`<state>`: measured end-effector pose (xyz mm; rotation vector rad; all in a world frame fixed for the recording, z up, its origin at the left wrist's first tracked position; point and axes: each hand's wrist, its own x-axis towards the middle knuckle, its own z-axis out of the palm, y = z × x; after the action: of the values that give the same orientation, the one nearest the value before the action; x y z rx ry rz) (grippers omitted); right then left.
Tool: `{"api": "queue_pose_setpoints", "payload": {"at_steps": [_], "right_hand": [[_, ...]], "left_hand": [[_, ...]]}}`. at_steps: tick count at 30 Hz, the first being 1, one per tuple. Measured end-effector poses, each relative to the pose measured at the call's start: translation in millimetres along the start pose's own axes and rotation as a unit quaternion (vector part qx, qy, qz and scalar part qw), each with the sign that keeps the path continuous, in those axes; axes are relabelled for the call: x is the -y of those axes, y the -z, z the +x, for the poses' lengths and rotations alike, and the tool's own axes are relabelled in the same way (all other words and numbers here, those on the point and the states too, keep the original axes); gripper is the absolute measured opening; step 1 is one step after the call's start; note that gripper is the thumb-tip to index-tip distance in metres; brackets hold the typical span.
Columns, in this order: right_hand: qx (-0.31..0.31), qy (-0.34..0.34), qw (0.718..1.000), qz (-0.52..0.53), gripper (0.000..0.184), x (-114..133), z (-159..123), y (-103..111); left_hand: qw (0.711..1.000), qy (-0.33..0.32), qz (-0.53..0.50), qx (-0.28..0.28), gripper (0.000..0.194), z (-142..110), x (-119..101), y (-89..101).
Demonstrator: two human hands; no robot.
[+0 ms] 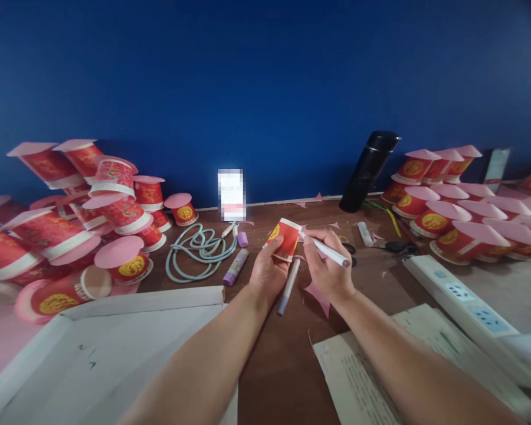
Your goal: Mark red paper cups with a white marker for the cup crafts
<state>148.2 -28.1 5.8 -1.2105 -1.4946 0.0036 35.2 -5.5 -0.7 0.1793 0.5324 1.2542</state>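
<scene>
In the middle of the head view, my left hand (pixel 268 268) is wrapped round a red paper cup (pixel 287 239) with gold print, holding it tilted above the brown table. My right hand (pixel 327 268) grips a white marker pen (pixel 330 251), its far end close to the cup's side; whether the tip touches is too small to tell. Below the hands lies a second marker (pixel 288 287). A pink paper scrap (pixel 318 298) rests under my right hand. Left of the cup are a purple glue stick (pixel 236 267) and its cap (pixel 242 239).
Red cups with pink paper discs (pixel 119 212) are piled at left; more stand stacked at right (pixel 442 221). A black bottle (pixel 369 171) leans against the blue wall. A coiled cable (pixel 194 260), power strip (pixel 460 295), white box (pixel 137 348) and printed papers (pixel 354 372) lie around.
</scene>
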Motion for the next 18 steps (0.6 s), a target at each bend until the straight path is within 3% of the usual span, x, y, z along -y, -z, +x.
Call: {"api": "queue_pose_setpoints", "payload": {"at_steps": [18], "right_hand": [[-0.005, 0.010, 1.000, -0.009, 0.008, 0.2, 1.9, 1.5]], "left_hand": [[1.000, -0.006, 0.003, 0.002, 0.014, 2.5, -2.8, 0.8]]}}
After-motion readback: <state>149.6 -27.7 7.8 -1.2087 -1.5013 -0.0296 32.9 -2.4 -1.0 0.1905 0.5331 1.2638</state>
